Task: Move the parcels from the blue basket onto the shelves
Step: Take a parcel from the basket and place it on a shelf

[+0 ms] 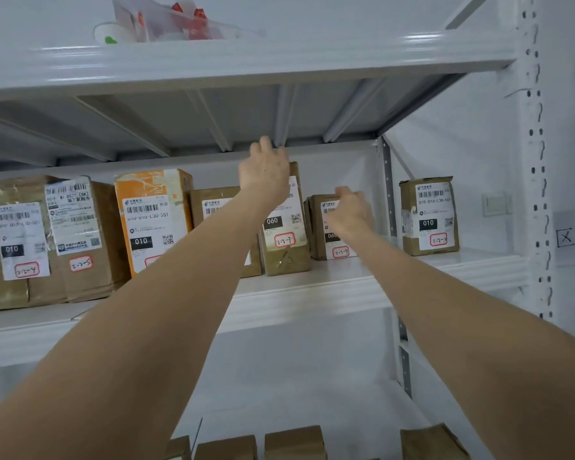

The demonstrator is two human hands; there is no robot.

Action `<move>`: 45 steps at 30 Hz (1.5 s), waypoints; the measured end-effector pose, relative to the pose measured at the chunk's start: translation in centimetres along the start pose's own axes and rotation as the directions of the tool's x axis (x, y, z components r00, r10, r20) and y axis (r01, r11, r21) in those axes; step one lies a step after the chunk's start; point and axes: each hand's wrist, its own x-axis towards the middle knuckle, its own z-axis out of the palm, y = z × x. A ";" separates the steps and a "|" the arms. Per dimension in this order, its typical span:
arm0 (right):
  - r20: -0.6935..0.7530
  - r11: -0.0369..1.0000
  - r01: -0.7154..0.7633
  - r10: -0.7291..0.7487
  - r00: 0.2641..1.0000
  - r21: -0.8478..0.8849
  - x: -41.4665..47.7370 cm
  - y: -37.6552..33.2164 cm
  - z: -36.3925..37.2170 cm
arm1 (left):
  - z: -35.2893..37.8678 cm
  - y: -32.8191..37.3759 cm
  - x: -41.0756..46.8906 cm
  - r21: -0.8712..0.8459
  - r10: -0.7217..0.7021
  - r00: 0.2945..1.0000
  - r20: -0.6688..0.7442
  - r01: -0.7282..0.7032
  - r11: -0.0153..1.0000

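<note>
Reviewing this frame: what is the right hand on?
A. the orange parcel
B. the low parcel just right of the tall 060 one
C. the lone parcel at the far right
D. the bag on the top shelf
B: the right hand has its fingers curled over the top of the low parcel, which stands beside the tall parcel.

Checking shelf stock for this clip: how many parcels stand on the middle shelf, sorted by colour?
brown cardboard parcels: 6
orange parcel: 1
Total: 7 on the middle shelf
</note>
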 end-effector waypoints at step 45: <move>-0.044 0.933 -0.093 0.083 0.996 -0.347 3.2 2.3 -2.0 | 3.0 2.3 1.7 -0.191 -0.071 0.989 0.131 0.096 0.977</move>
